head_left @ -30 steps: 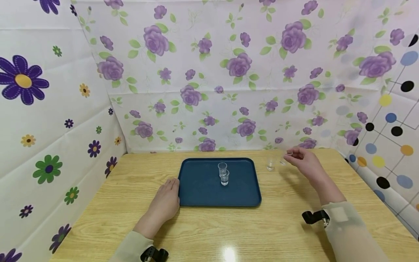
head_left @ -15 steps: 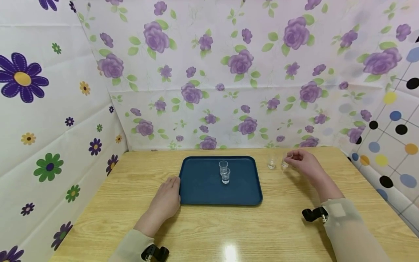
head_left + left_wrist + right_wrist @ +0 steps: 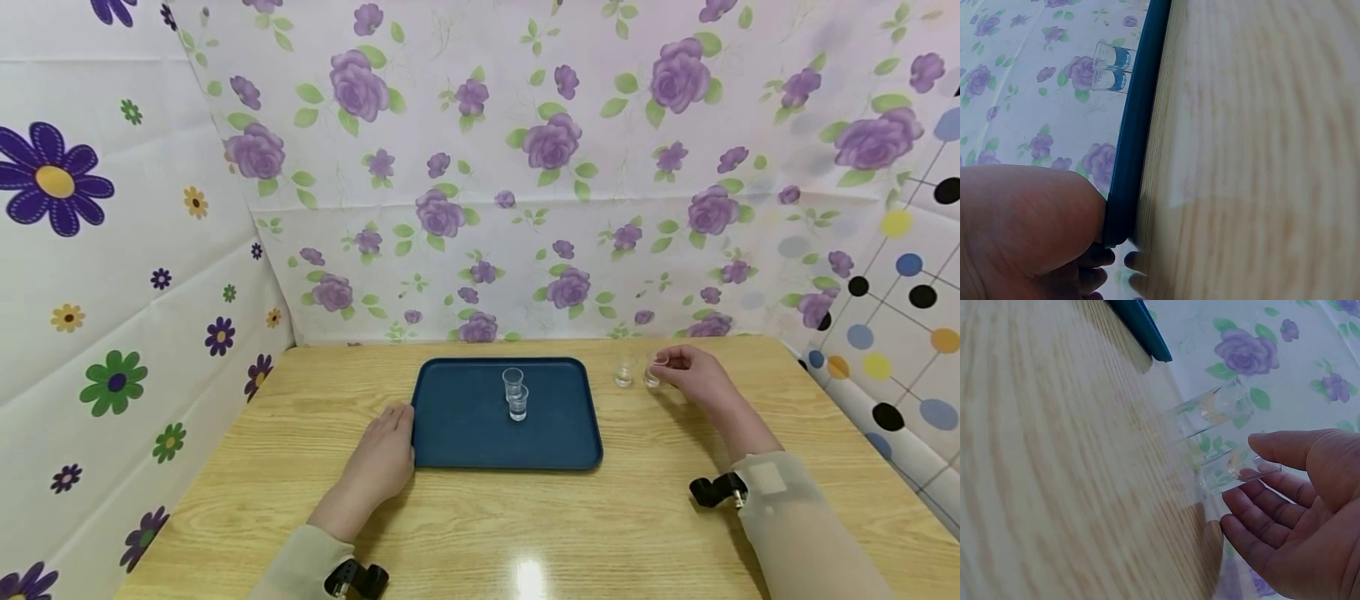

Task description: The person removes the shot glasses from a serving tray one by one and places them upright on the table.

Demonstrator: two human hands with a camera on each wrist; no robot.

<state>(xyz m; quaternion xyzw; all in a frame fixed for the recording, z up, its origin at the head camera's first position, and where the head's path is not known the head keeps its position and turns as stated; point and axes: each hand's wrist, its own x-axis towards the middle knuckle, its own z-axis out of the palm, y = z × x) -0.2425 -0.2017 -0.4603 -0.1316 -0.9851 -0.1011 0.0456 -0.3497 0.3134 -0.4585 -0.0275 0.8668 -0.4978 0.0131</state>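
My right hand [image 3: 693, 375] has its thumb and fingers around the upper part of a clear shot glass [image 3: 1229, 469], which stands upright at the back right of the table. Just left of it is a second shot glass [image 3: 623, 375], also upright. On the dark blue tray [image 3: 457, 433], two more clear shot glasses stand close together, the rear glass [image 3: 513, 379] partly hidden by the front glass [image 3: 518, 407]. Fingers extended, my left hand [image 3: 381, 454] rests against the tray's left edge; the left wrist view shows the base of the hand touching the tray rim [image 3: 1129, 169].
The wooden table [image 3: 480, 525] carries the tray near its back edge. A flowered cloth [image 3: 450, 275] hangs right behind, with patterned cloths at both sides. Wrist cameras sit on both sleeves.
Over the second, the right hand has brought its shot glass down onto the table beside the other one; it has hardly moved since. The left hand stays at the tray. The head view shifted slightly.
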